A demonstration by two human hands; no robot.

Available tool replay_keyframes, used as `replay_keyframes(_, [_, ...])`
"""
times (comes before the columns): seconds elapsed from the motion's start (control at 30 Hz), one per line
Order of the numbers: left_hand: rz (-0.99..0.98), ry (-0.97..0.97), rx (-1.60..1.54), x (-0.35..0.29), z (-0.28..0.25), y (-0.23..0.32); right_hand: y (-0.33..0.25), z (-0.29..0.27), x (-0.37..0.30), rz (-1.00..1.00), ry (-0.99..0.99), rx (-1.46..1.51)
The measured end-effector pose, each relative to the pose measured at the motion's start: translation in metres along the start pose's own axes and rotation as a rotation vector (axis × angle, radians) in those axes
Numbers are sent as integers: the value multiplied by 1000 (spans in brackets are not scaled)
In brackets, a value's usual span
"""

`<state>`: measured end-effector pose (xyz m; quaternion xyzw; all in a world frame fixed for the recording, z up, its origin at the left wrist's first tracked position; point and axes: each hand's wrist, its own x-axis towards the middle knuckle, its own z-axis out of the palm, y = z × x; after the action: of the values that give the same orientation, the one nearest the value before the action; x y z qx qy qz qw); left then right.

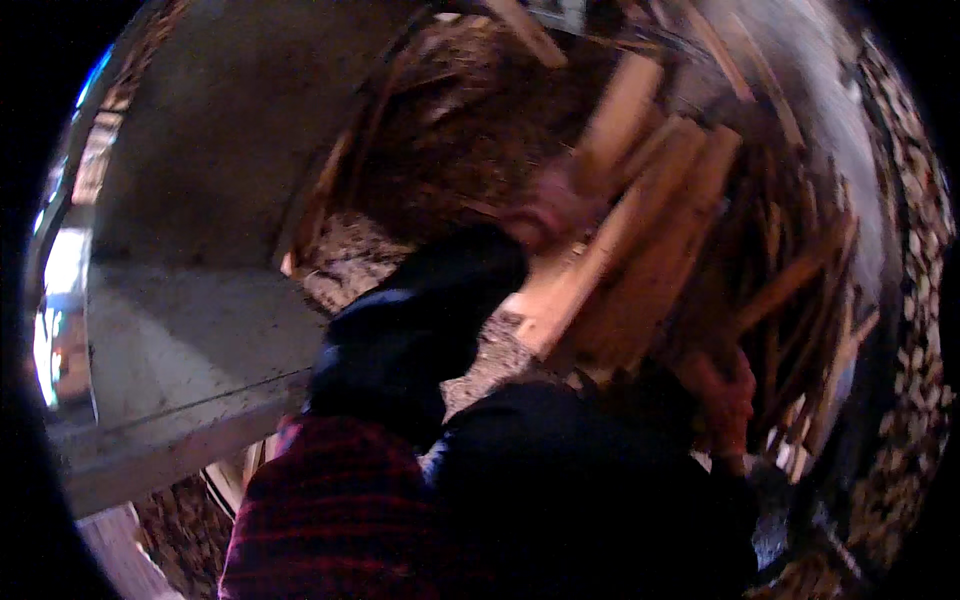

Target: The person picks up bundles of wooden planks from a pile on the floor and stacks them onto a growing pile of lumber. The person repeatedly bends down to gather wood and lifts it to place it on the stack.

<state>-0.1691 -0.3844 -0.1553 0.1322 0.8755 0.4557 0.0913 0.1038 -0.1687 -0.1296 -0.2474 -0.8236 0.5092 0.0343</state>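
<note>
A bundle of split wooden boards (pixel 650 235) lies slanted in front of me, its pale cut edges facing up and left. My left hand (pixel 548 208), at the end of a dark sleeve, is closed against the bundle's left side. Low on the right, my right hand (pixel 722 395) has its fingers curled at the bundle's near right edge. Motion blur softens both hands, and some fingertips are hidden behind the wood. Beneath the boards, pale wood debris (pixel 485 365) covers part of the ground.
A grey flat-topped slab (pixel 190 340) with a thick edge stands on the left. Thin wood strips (pixel 800 290) are heaped at the right, beside a pale curved surface (pixel 840 110). Stacked firewood (pixel 915 340) lines the far right. More loose sticks (pixel 530 35) lie at the far side.
</note>
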Motion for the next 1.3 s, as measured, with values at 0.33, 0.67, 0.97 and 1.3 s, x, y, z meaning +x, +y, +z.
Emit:
replay_keyframes(0.33, [-135, 489, 212, 14, -55, -120, -9, 4, 5, 159, -11, 42])
replay_keyframes(0.67, [-281, 448, 599, -13, -187, -199, -21, 6, 9, 218, -11, 83])
replay_keyframes(0.97, [-727, 187, 944, 9, -268, -274, -10, 13, 8, 309, 14, 143])
replay_keyframes(1.3, [-410, 217, 1068, 9, -279, -354, 4, 12, 1, 228, 111, -160])
